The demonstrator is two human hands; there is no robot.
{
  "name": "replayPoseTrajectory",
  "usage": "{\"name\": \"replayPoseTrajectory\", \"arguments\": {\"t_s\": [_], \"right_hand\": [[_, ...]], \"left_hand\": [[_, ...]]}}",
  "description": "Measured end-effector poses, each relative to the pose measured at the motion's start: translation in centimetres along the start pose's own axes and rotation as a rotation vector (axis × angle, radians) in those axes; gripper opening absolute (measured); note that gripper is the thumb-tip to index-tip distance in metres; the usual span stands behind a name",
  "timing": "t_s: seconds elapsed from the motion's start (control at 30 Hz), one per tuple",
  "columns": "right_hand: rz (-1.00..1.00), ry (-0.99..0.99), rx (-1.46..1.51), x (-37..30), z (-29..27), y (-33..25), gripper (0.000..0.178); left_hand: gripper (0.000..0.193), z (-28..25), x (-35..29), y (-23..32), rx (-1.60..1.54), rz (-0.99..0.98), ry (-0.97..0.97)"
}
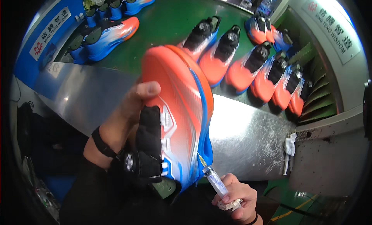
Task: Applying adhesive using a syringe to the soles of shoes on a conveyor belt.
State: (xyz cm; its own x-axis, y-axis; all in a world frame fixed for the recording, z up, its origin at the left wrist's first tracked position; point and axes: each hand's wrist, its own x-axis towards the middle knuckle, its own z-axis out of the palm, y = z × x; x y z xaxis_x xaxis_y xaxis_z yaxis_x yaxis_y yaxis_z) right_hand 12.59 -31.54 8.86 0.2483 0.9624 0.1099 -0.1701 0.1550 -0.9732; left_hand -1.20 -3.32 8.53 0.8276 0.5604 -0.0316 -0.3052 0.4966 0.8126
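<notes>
My left hand [135, 101] is closed around an orange and blue sneaker [182, 104], its thumb on the upper near the black tongue. The shoe is held up with its toe pointing away and its sole edge turned to the right. A green shoe last [164, 188] shows in its collar. In my right hand [241, 196] is a clear syringe [215, 181] with a yellowish needle tip. That tip is at the seam between the upper and the blue sole near the heel; whether it touches cannot be made out. Crumpled whitish material [230, 205] is bunched at the syringe's rear end.
Several matching sneakers [242, 73] stand in a row on the green belt [170, 15], with more at the far left [112, 37]. A metal ledge [248, 135] runs along the near side. A second syringe-like item [286, 163] hangs by white tissue at the right. Green flaps [323, 89] line the opening there.
</notes>
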Motion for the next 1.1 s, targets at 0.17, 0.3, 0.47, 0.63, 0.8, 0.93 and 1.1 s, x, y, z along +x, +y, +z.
{"name": "replayPoseTrajectory", "arguments": {"t_s": [0.17,0.3,0.47,0.63,0.8,0.93,1.1], "right_hand": [[-0.032,-0.013,0.041,-1.0,-0.4,0.9,0.045],[-0.031,0.009,0.067,-2.2,-0.6,1.7,0.045],[-0.024,0.043,0.052,-3.5,-1.2,2.6,0.045],[-0.038,0.028,0.039,-4.0,-1.8,3.9,0.043],[-0.111,0.023,0.008,-3.4,-1.8,4.7,0.039],[-0.169,0.049,-0.084,-2.4,-1.0,5.1,0.037],[-0.205,0.072,-0.178,-0.9,0.4,5.7,0.037]], "left_hand": [[0.056,-1.0,0.5,-0.7,-0.145,-0.072,0.019],[0.046,-4.9,1.6,-0.3,-0.109,-0.025,0.116],[0.03,-8.3,1.0,-0.2,-0.14,0.078,0.179],[0.039,-9.0,-0.8,0.4,-0.033,0.057,0.279],[0.052,-9.7,-3.4,2.4,0.257,-0.056,0.359],[0.058,-9.8,-5.7,2.8,0.357,-0.083,0.245],[0.05,-10.0,-9.8,2.6,0.457,-0.124,0.388]]}}
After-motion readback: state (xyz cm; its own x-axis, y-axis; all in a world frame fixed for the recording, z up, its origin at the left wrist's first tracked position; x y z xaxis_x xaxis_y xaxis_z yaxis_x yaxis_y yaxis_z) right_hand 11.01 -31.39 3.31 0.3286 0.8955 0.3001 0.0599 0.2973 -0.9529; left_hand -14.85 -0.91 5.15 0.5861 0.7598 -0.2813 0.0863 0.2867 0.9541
